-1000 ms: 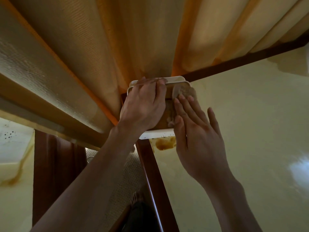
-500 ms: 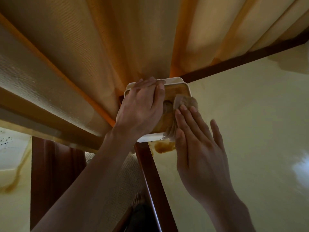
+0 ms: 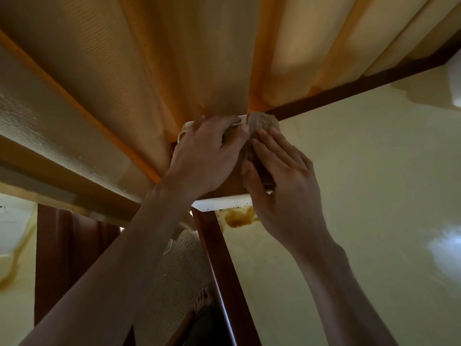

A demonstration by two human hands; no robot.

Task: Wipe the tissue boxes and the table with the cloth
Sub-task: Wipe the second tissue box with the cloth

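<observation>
Cloth (image 3: pixel 262 123) pressed on tissue box (image 3: pixel 222 202) by right hand (image 3: pixel 284 186); left hand (image 3: pixel 204 158) grips box.

- Tissue box (image 3: pixel 219 204): white-rimmed with a brown top, flat on the far left corner of the surface (image 3: pixel 361 183), its near white edge speckled with dark spots.
- Cloth (image 3: pixel 262 124): small brownish textured rag, bunched at the box's far right end, draped over the top.
- Surface: glossy pale cream with dark wood edging.

Glossy cream table top (image 3: pixel 361 196) edged in polished dark wood; coarse-woven brown cloth (image 3: pixel 262 122) on a smooth white plastic-looking tissue box (image 3: pixel 219 203); matt textured curtains (image 3: pixel 174 58).
</observation>
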